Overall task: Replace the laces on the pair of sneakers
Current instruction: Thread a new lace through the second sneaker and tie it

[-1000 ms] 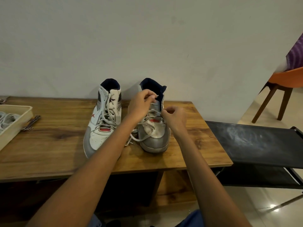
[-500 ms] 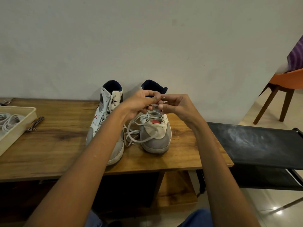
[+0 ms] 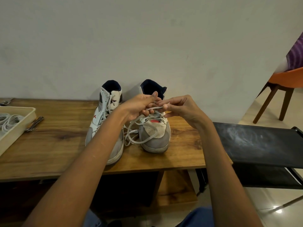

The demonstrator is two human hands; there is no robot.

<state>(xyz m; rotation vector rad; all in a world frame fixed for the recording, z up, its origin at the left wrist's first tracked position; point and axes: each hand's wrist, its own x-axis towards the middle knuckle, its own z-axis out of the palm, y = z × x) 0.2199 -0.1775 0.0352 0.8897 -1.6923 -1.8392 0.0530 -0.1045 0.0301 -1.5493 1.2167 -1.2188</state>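
Item: right sneaker [image 3: 155, 135], standing on the wooden table [image 3: 57, 145] near the wall, beside the left sneaker [image 3: 106, 122]. Its lace [image 3: 131, 136] is trailing loose over the toe and between the shoes. Left hand [image 3: 139, 107] and right hand [image 3: 178, 108] are both pinching the lace above the tongue. Step judged: unthreading the old lace. Next move is calling for drawing it free of the remaining eyelets. Tray [image 3: 23, 118] at far left is holding coiled laces [image 3: 8, 122].
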